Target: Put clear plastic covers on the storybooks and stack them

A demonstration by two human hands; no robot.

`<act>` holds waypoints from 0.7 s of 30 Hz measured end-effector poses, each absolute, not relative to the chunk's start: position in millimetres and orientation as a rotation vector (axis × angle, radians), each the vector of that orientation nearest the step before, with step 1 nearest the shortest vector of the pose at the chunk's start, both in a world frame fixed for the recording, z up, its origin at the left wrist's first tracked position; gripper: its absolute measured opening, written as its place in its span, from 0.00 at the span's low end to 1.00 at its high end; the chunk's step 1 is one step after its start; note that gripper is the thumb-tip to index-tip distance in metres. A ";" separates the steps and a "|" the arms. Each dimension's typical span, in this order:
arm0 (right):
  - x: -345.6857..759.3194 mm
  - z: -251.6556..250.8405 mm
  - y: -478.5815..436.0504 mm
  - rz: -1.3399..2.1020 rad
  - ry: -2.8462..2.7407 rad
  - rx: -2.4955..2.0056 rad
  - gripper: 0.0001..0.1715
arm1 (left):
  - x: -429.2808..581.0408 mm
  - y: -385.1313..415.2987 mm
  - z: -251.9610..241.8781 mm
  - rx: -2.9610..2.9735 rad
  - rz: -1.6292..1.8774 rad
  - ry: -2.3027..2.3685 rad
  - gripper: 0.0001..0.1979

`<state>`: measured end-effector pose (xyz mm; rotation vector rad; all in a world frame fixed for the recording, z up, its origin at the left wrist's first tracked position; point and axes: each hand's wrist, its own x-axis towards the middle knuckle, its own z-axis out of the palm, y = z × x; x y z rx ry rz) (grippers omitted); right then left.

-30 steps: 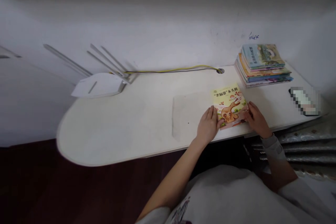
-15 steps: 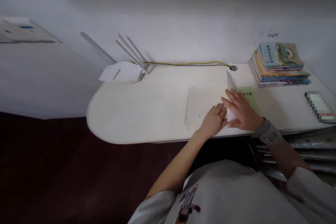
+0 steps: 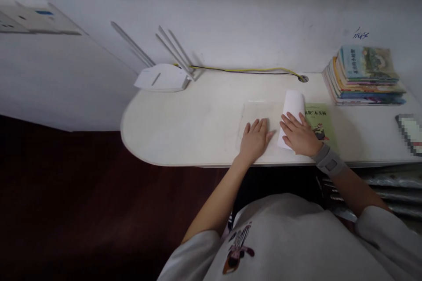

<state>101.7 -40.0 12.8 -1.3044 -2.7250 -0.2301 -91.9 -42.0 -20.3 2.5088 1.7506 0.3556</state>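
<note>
A thin green booklet (image 3: 321,116) with dark printed characters lies near the front edge of the white table. On its left side a white paper flap (image 3: 295,99) is bent over, and my right hand (image 3: 300,137) rests on that flap with its fingers spread. A clear plastic sheet (image 3: 244,116) lies flat to the left of the flap. My left hand (image 3: 254,142) presses flat on this sheet, fingers stretched out. Part of the booklet is hidden under the flap and my right hand.
A white router (image 3: 163,78) with raised antennas stands at the back left, its yellow and black cables (image 3: 237,70) running to a hole in the table (image 3: 303,79). A stack of books (image 3: 365,74) sits at the back right. A phone (image 3: 410,134) lies at the right.
The white flap, upright before, now leans down flatter with its broad side showing. My left hand has shifted left, away from the flap, onto the plastic sheet. The view has moved slightly.
</note>
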 end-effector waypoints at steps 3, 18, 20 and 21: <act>94.5 11.4 -40.8 -0.254 -2.742 -1.282 0.26 | -89.1 -42.5 -20.1 2.486 0.381 1.804 0.32; 80.6 32.9 -4.2 0.079 -2.486 -1.517 0.33 | -89.3 -45.7 -19.1 2.511 0.305 1.776 0.37; 83.7 35.7 19.5 0.108 -2.392 -1.639 0.39 | -88.9 -46.0 -18.4 2.509 0.296 1.781 0.36; 85.3 35.4 30.1 0.141 -2.368 -1.684 0.42 | -88.6 -46.3 -18.1 2.503 0.288 1.783 0.36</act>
